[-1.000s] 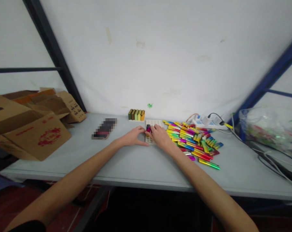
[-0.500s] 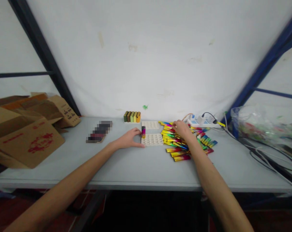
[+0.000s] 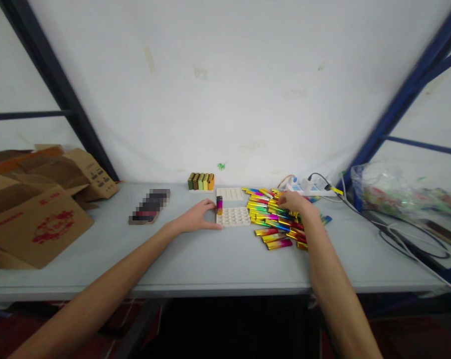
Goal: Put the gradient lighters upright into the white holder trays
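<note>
My left hand [image 3: 197, 217] rests at the left end of a white tray with rows of round sockets [image 3: 233, 217]. Its thumb and fingers are spread around that end, the thumb at the front corner. One lighter [image 3: 219, 205], purple and yellow with a black top, stands upright at the tray's back left corner. Over a pile of shiny multicoloured lighters [image 3: 272, 232], my right hand [image 3: 294, 202] has its fingers pinched together on a lighter, mostly hidden by the hand. A second white tray [image 3: 229, 194] lies behind the first.
Upright lighters [image 3: 201, 182] fill a block by the wall. A blurred-out phone-like object [image 3: 150, 207] lies at left, beside an open cardboard box [image 3: 42, 219]. A power strip [image 3: 309, 188], cables [image 3: 408, 239] and a clear plastic bag [image 3: 382, 187] are at right.
My right hand has moved slightly right and nearer across the pile, with its fingers still pinched. My left hand stays beside the tray. The whole view has shifted a little.
</note>
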{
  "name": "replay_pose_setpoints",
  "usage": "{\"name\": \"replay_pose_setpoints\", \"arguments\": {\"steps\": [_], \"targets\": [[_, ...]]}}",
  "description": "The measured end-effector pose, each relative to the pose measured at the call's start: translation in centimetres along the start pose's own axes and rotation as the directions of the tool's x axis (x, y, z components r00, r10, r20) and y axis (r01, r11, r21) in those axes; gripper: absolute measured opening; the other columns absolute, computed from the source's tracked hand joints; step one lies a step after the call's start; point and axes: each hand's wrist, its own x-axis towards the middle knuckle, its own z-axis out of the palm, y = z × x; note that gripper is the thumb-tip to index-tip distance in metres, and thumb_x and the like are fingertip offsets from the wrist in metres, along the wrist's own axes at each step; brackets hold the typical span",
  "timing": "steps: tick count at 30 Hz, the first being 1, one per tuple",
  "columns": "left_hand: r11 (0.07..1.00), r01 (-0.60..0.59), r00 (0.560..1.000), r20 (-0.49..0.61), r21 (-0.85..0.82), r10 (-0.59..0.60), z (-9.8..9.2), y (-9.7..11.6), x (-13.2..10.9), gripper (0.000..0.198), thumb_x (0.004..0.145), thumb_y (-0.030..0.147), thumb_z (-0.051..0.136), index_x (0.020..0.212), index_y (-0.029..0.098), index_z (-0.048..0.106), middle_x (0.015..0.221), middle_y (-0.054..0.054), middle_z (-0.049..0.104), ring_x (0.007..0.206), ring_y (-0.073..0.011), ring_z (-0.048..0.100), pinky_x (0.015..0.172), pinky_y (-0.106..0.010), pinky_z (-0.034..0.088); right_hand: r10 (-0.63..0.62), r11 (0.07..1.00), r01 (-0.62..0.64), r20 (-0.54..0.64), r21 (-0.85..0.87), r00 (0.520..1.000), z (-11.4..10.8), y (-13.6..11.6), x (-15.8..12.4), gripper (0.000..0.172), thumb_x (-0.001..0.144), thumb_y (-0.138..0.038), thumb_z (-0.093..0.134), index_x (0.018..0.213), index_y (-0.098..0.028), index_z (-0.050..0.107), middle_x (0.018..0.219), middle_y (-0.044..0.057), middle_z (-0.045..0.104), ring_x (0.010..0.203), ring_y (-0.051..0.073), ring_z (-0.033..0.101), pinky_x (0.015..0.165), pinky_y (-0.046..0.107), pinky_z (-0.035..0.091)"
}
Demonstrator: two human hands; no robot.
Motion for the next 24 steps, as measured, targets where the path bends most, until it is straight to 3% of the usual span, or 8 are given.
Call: {"name": "replay_pose_setpoints", "arguments": {"steps": [8, 12, 15, 17, 20, 24], "targets": [[1.0, 0.008, 1.0, 0.005, 0.0, -0.008, -0.2, 0.3, -0.2, 0.076, 0.07, 0.075, 0.077, 0.121, 0.019, 0.068, 0.125, -0.011, 0.062, 0.119, -0.0322, 0.06, 0.109, -0.043, 0.046, -0.045, 0.999, 0.046, 0.027, -0.016, 0.999, 0.1, -0.4, 0.0, 0.012, 0.089, -0.022, 0.069, 0.093, -0.013, 0.078, 0.099, 0.014, 0.079, 0.091, 0.024, 0.073, 0.074, 0.026, 0.051], [1.0, 0.014, 1.0, 0.012, 0.017, -0.015, -0.2, 0.4, -0.2, 0.076, 0.071, 0.075, 0.076, 0.12, 0.019, 0.067, 0.127, -0.011, 0.061, 0.119, -0.0319, 0.06, 0.11, -0.042, 0.045, -0.087, 0.996, 0.087, -0.021, 0.017, 0.996, -0.4, -0.6, 0.1, 0.028, 0.103, -0.025, 0.049, 0.102, -0.011, 0.073, 0.096, 0.016, 0.078, 0.087, 0.022, 0.072, 0.077, 0.026, 0.05], [1.0, 0.012, 1.0, 0.005, 0.017, -0.012, -0.2, 0.4, -0.2, 0.075, 0.071, 0.075, 0.076, 0.119, 0.019, 0.068, 0.126, -0.011, 0.061, 0.118, -0.0319, 0.06, 0.11, -0.041, 0.045, -0.132, 0.983, 0.149, -0.156, 0.106, 0.979, -0.9, -1.4, 0.0, 0.036, 0.108, -0.027, 0.037, 0.118, -0.012, 0.068, 0.098, 0.013, 0.078, 0.085, 0.019, 0.071, 0.077, 0.025, 0.048], [1.0, 0.003, 1.0, 0.002, 0.004, -0.003, -0.2, 0.3, -0.2, 0.074, 0.071, 0.075, 0.076, 0.119, 0.02, 0.067, 0.126, -0.011, 0.061, 0.118, -0.0316, 0.06, 0.11, -0.041, 0.045, -0.162, 0.958, 0.224, -0.306, 0.179, 0.938, -1.1, -2.3, -0.2, 0.035, 0.106, -0.031, 0.041, 0.118, -0.013, 0.069, 0.101, 0.012, 0.078, 0.087, 0.02, 0.069, 0.078, 0.026, 0.047], [1.0, 0.003, 1.0, 0.002, -0.013, -0.003, -0.1, 0.4, -0.2, 0.075, 0.071, 0.074, 0.077, 0.121, 0.02, 0.067, 0.126, -0.011, 0.061, 0.119, -0.0317, 0.059, 0.11, -0.042, 0.045, -0.209, 0.866, 0.371, -0.43, 0.335, 0.878, -1.1, -4.1, -0.7, 0.035, 0.099, -0.043, 0.054, 0.11, -0.015, 0.073, 0.094, 0.009, 0.076, 0.081, 0.019, 0.064, 0.073, 0.027, 0.045], [1.0, 0.003, 1.0, -0.004, -0.022, -0.003, -0.1, 0.5, -0.3, 0.073, 0.071, 0.072, 0.078, 0.121, 0.019, 0.068, 0.125, -0.011, 0.062, 0.118, -0.0317, 0.059, 0.109, -0.043, 0.045, -0.301, 0.639, 0.521, -0.44, 0.566, 0.846, -0.2, -7.1, -1.2, 0.044, 0.09, -0.06, 0.063, 0.086, -0.016, 0.07, 0.069, 0.0, 0.06, 0.066, 0.016, 0.051, 0.06, 0.026, 0.038]]}}
